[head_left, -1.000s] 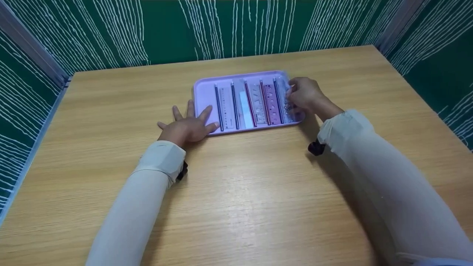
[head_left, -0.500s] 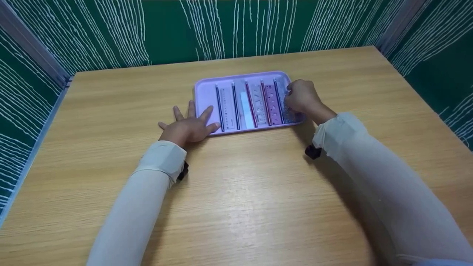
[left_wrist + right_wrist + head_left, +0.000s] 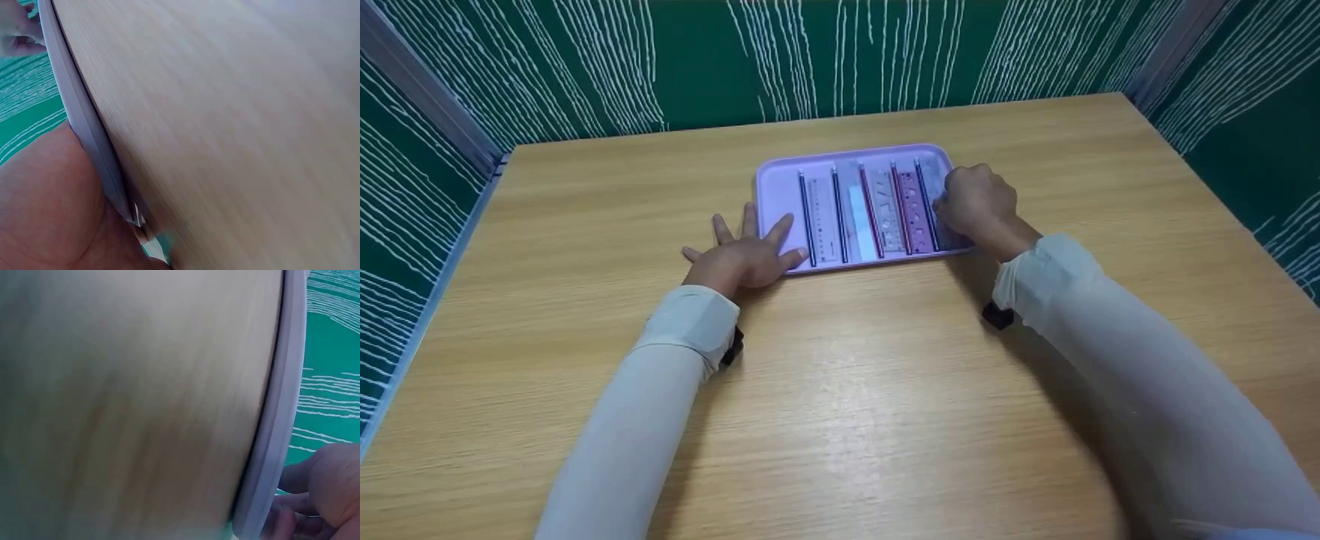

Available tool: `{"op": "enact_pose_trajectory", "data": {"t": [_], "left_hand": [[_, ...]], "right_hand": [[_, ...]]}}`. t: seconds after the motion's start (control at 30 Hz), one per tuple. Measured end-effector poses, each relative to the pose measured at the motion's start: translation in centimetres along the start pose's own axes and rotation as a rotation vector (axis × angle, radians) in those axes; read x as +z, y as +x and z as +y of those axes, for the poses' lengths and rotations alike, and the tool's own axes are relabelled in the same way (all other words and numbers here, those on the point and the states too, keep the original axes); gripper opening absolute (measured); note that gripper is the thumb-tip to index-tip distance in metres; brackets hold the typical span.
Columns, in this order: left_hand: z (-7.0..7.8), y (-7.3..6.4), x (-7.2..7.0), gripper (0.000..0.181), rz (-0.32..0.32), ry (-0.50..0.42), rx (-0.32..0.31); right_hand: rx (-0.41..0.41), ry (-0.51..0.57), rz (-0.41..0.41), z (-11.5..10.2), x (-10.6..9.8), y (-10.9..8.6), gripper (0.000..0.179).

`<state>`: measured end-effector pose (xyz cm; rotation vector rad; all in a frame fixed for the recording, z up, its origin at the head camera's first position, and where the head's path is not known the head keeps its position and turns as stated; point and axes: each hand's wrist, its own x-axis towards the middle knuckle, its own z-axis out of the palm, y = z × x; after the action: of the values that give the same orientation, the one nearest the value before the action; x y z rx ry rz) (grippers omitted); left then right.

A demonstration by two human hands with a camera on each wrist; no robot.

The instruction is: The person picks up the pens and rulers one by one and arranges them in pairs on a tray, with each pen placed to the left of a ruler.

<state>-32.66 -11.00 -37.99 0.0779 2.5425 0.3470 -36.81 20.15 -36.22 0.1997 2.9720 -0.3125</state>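
A lilac tray [image 3: 780,187] lies on the table with several items side by side in it. Dark pencils [image 3: 808,217] and red pencils [image 3: 870,210] alternate with a clear ruler [image 3: 822,217], a pale blue strip [image 3: 862,223], a clear stencil [image 3: 888,210] and a pink stencil [image 3: 913,212]. My left hand [image 3: 742,262] is spread at the tray's front left corner, its thumb over the rim. At the right end, my right hand [image 3: 979,201] has curled fingers over a clear, greyish plastic packet [image 3: 952,238]. Its fingertips are mostly hidden in the head view.
The wooden table [image 3: 840,375] extends around the tray. Green panels with white streaks [image 3: 840,60] stand behind the table and at both sides. In the right wrist view, the tray's side wall [image 3: 275,416] stands beside the fingers.
My right hand has come down at the tray's right end, its fingers more curled. The crinkled plastic there now looks flatter and is more covered. The left hand stays put.
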Motion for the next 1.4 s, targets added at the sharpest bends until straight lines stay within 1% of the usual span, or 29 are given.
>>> {"op": "enact_pose_trajectory", "data": {"t": [0.13,0.23,0.43,0.67,0.87,1.07,1.13,1.2,1.3,1.4], "left_hand": [[0.0,0.0,0.0,0.079,-0.007,0.002,-0.002],[0.1,-0.1,-0.1,0.078,-0.014,-0.001,-0.001],[0.1,-0.1,-0.1,0.077,-0.023,0.008,0.004],[0.4,0.2,0.0,0.075,-0.026,0.009,-0.005],[0.1,0.4,0.0,0.076,-0.022,0.001,-0.001],[-0.6,0.4,0.0,0.078,-0.012,0.003,0.013],[-0.8,0.4,0.0,0.08,-0.002,0.001,0.02],[-1.1,0.4,0.0,0.08,0.024,-0.014,0.027],[-1.5,0.5,0.0,0.077,0.096,-0.058,0.032],[-1.9,0.7,0.0,0.071,0.178,-0.108,0.022]], "right_hand": [[-0.079,-0.098,0.062,0.2,0.1,-0.6,0.041],[-0.114,-0.157,0.098,0.4,0.1,-1.1,0.041],[-0.138,-0.224,0.104,1.4,0.3,-2.1,0.039],[-0.199,-0.35,0.169,3.0,0.5,-2.6,0.04],[-0.233,-0.435,0.173,4.2,0.6,-2.5,0.043],[-0.246,-0.428,0.156,5.3,1.0,-2.1,0.044],[-0.241,-0.427,0.146,5.6,1.0,-1.8,0.048],[-0.235,-0.425,0.133,5.7,0.9,-1.4,0.056],[-0.218,-0.405,0.117,6.1,0.6,-0.7,0.066],[-0.2,-0.37,0.116,6.6,0.3,0.2,0.072]]}}
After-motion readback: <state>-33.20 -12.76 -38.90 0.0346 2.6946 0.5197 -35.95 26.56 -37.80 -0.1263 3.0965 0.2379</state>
